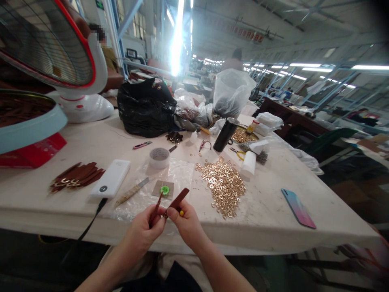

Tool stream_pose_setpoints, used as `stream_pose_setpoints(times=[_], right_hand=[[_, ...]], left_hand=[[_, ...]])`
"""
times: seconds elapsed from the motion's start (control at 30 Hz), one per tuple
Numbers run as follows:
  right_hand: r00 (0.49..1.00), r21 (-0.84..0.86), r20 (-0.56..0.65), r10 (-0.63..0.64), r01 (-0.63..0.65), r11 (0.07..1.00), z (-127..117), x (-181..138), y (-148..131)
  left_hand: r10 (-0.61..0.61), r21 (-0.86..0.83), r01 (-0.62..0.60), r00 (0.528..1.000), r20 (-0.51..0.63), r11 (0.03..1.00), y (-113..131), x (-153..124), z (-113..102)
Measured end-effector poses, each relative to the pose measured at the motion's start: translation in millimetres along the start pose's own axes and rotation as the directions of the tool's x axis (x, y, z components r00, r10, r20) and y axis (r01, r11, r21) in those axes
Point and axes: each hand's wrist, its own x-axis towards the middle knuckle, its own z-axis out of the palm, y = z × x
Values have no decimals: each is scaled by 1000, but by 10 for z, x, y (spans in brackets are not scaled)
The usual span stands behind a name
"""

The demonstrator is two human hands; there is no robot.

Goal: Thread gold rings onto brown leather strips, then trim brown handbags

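Observation:
Close to the table's front edge, my left hand (147,225) and my right hand (187,223) meet, both closed. A flat brown leather strip (180,198) points up and away from my right thumb and fingers. My left hand pinches a thin brown piece (157,206), seen edge-on, that looks like leather. Fingers hide where the two pieces meet. A small yellow ball (181,213) shows beside my right fingers; what it belongs to is hidden. Just beyond my hands, a bright green round piece (164,190) rests on a small grey-brown square (157,193).
Gold-coloured rings (223,184) lie heaped to the right, with a phone (298,207) farther right. On the left are a knife (132,192), white power bank (112,178) and brown strips (77,175). A tape roll (159,157), black cylinder (225,134) and black bag (146,107) stand behind.

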Motion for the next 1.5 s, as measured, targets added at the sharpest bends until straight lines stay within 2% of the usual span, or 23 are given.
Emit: stream_pose_setpoints(times=[0.17, 0.33, 0.5, 0.6, 0.7, 0.87, 1.0, 1.17, 1.5], right_hand=[[998, -22, -49, -50, 49, 999, 56, -20, 29], [997, 25, -63, 33, -31, 999, 108, -41, 24], [995, 55, -25, 97, -95, 994, 98, 36, 1], [985, 5, -172, -11, 12, 1000, -20, 162, -50], [939, -71, -317, -130, 113, 991, -166, 335, -85], [906, -27, -392, -159, 161, 986, -177, 625, 11], [899, -175, -359, -250, 198, 964, -68, 746, 160], [911, -324, -292, -291, 192, 926, -56, 751, 263], [916, -277, -280, -289, 211, 937, -110, 781, 268]], left_hand=[[-47, -113, 56, 995, 83, 992, 0, 43, -33], [-106, -239, 115, 993, 53, 964, 81, 35, -5], [-161, -287, 148, 987, -23, 946, 53, 19, -12], [-185, -288, 164, 982, -47, 943, -12, 37, -75], [-210, -295, 179, 974, -79, 939, -72, 84, -175], [-234, -332, 172, 960, -156, 927, -93, 187, -325], [-235, -336, 162, 953, -190, 928, -59, 204, -379], [-276, -362, 187, 937, -212, 913, -55, 179, -387], [-287, -363, 187, 926, -245, 913, -5, 169, -342]])
